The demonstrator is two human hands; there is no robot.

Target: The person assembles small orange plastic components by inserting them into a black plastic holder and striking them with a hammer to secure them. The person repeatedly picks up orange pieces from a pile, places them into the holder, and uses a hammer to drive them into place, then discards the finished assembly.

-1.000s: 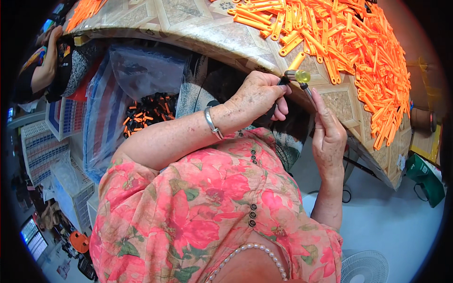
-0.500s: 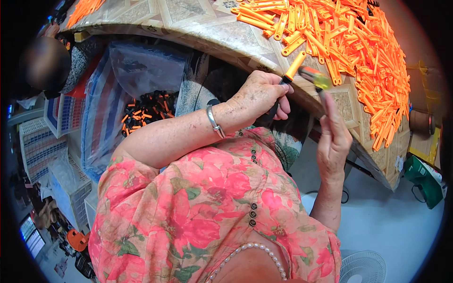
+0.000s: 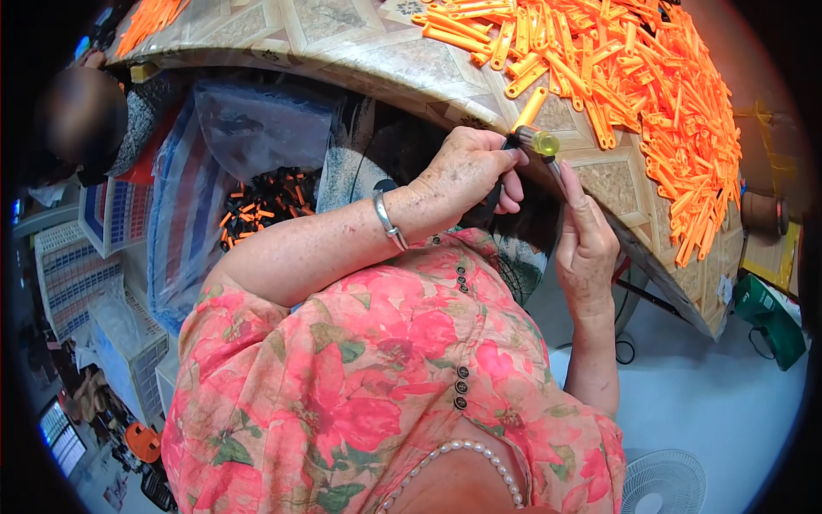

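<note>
One hammer (image 3: 543, 143), one handle (image 3: 530, 109), at the tabletop's (image 3: 411, 64) edge.
Left hand (image 3: 471, 176) clasps the black-and-orange handle; right hand (image 3: 589, 248) grips the hammer, head just beside it; two orange piles (image 3: 689, 146) lie beyond.

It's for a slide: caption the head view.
Left hand grips a black-and-orange handle; right hand holds a yellow-faced hammer beside it.

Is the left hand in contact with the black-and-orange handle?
Touching: the head view shows the left hand closed around the black lower part of the black-and-orange handle.
</note>
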